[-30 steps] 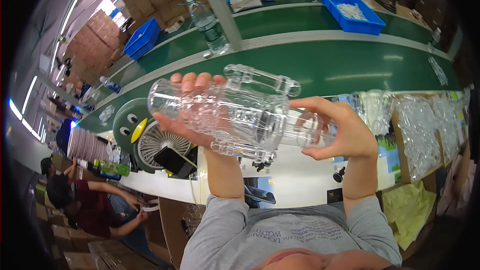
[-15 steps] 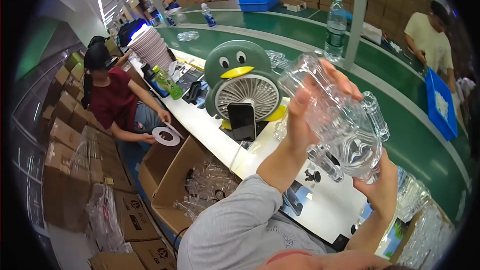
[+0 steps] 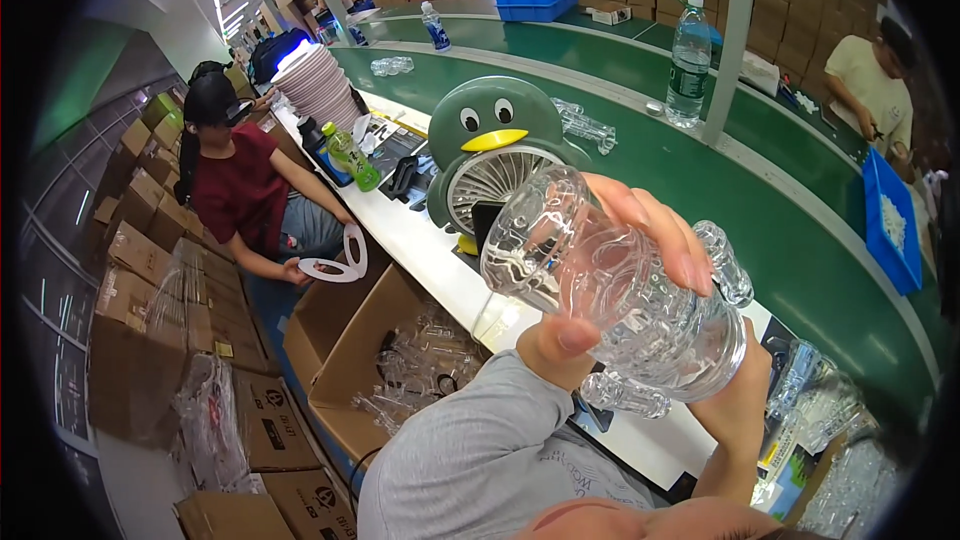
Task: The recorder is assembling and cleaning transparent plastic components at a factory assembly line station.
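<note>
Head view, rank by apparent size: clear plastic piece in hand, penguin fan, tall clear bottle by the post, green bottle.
Largest to smallest:
1. Clear plastic piece; it is nearest the camera, so its true rank is unsure
2. Penguin fan, partly hidden
3. Tall clear bottle
4. Green bottle

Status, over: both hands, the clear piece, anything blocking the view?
Left hand closed around the clear piece. Right hand at its lower-right end, fingers hidden. Piece tilted, covering part of the green fan.
</note>
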{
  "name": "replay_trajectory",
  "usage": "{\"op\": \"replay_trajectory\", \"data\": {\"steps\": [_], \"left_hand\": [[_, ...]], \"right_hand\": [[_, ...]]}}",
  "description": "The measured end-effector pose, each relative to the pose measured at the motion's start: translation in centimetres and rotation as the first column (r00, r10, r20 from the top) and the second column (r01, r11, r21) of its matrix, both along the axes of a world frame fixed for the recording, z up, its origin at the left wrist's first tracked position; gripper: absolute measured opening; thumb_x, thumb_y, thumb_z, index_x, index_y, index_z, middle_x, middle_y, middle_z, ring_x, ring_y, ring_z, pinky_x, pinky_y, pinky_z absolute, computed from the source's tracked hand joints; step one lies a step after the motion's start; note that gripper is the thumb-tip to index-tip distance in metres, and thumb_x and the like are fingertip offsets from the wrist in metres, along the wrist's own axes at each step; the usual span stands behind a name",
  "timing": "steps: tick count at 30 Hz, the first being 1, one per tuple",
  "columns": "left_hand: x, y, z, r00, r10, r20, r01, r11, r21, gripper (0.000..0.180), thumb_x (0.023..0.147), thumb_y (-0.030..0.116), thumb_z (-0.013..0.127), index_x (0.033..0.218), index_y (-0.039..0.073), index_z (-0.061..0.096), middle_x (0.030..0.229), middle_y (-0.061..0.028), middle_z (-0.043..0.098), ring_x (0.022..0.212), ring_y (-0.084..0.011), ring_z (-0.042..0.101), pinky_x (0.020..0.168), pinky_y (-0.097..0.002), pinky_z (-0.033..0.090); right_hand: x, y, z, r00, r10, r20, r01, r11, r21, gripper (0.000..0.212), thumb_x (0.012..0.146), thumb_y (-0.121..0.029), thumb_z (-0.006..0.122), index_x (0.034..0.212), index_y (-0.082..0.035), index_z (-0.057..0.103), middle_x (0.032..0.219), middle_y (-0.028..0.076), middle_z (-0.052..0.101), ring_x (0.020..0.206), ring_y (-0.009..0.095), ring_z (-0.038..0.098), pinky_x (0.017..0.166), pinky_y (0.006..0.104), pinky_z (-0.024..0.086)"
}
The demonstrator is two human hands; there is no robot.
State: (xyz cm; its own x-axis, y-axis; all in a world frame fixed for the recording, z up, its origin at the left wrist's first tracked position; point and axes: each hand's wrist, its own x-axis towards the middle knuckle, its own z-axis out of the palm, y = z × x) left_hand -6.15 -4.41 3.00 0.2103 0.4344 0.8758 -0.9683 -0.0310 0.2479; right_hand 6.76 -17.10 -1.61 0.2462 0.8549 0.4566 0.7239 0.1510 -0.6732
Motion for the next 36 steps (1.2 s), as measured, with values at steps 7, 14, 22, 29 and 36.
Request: {"op": "replay_trajectory", "data": {"steps": [7,14,22,29,36], "left_hand": [[-0.7,-0.2,-0.5,0.991,0.044,0.123,-0.054,0.995,0.079,0.065,0.064,0.036,0.072,0.11,0.005,0.04,0.083,-0.0195,0.055,0.078,-0.032,0.057,0.069,-0.0412,0.049],[-1.0,0.0,-0.5,0.998,0.021,0.057,-0.028,0.991,0.127,0.063,0.076,0.044,0.065,0.114,0.005,0.034,0.085,-0.0137,0.052,0.076,-0.0292,0.057,0.069,-0.0409,0.044],[-0.5,-0.8,0.2,0.999,0.007,-0.043,-0.011,0.996,-0.09,0.069,0.077,0.053,0.061,0.119,0.006,0.036,0.09,-0.0127,0.053,0.08,-0.0284,0.055,0.073,-0.0428,0.042],[1.0,0.3,-0.7,0.998,-0.025,0.065,0.022,0.999,0.049,0.066,0.077,0.054,0.06,0.115,0.006,0.036,0.086,-0.012,0.052,0.074,-0.0279,0.056,0.069,-0.0406,0.042],[2.2,0.8,-0.4,0.993,-0.084,0.088,0.082,0.996,0.023,0.069,0.075,0.056,0.063,0.115,0.007,0.037,0.082,-0.0113,0.052,0.073,-0.0267,0.056,0.069,-0.0404,0.044]], "right_hand": [[-0.9,0.3,-0.3,0.996,0.005,0.085,-0.015,0.993,0.119,0.036,0.058,-0.011,0.071,0.088,0.0,0.054,0.072,0.013,0.057,0.061,0.03,0.058,0.055,0.0341,0.045],[-0.9,-0.4,0.9,0.996,0.064,0.06,-0.067,0.996,0.052,0.039,0.055,-0.009,0.072,0.088,0.0,0.053,0.072,0.013,0.056,0.062,0.032,0.057,0.056,0.0358,0.045],[-1.3,-0.4,0.1,0.996,-0.073,0.04,0.07,0.994,0.087,0.041,0.056,-0.004,0.071,0.093,0.001,0.055,0.077,0.014,0.057,0.068,0.032,0.059,0.061,0.0347,0.046],[-0.3,-1.0,0.6,0.994,-0.07,0.082,0.068,0.997,0.028,0.041,0.057,-0.004,0.071,0.094,0.0,0.055,0.079,0.013,0.059,0.068,0.032,0.06,0.061,0.0344,0.047],[0.3,-0.8,0.9,0.995,-0.095,0.012,0.095,0.995,-0.027,0.045,0.057,-0.007,0.076,0.097,0.001,0.056,0.084,0.012,0.063,0.075,0.023,0.063,0.068,0.0296,0.047]]}}
